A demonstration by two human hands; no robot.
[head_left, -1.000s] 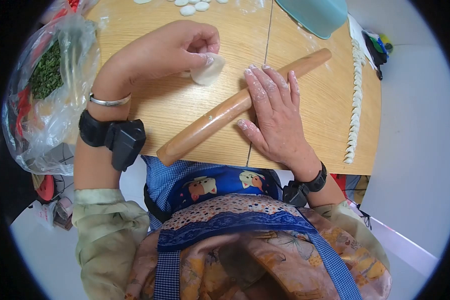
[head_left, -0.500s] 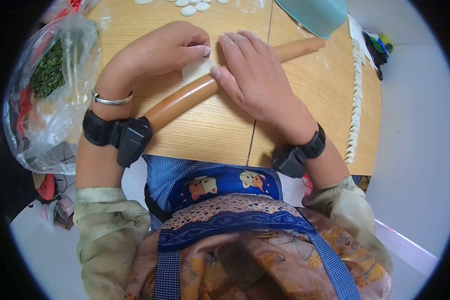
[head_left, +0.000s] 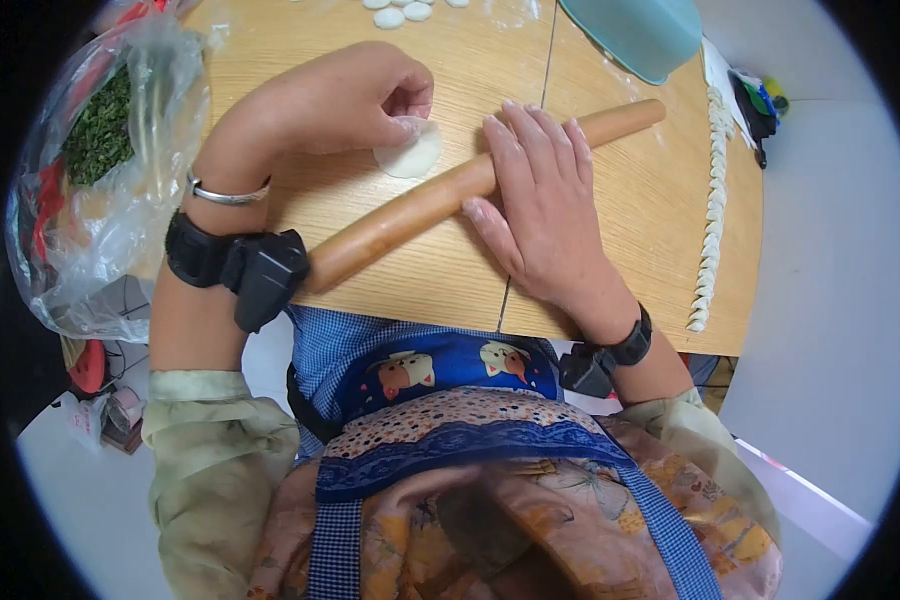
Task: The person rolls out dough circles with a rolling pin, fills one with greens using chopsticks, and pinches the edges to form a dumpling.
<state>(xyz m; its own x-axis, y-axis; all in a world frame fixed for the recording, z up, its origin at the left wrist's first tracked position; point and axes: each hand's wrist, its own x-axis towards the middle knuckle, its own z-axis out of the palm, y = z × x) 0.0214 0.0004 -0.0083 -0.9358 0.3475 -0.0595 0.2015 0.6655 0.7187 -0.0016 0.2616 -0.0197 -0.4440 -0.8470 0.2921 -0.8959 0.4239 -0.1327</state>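
Observation:
A thin round dough wrapper (head_left: 415, 155) lies on the wooden table, its upper left edge pinched between the thumb and curled fingers of my left hand (head_left: 360, 100). Just below it a wooden rolling pin (head_left: 400, 222) runs slantwise from my left wrist up to the right. Across the pin rests my right hand (head_left: 550, 200), palm down, its floury fingers stretched out over the far side and its thumb on the near side. Small dough discs (head_left: 389, 18) sit at the table's far edge, partly out of view.
On the left stands a clear plastic bag (head_left: 150, 200) with chopped greens (head_left: 100, 130) beside it or in it. A turquoise basin (head_left: 645, 35) is at the back right. A long row of small folded dough pieces (head_left: 712, 220) lines the right side of the wooden table (head_left: 630, 260).
The rolling pin has moved off the wrapper toward me and to the right, with my right hand on it. More of the wrapper shows; my left hand still pinches its edge.

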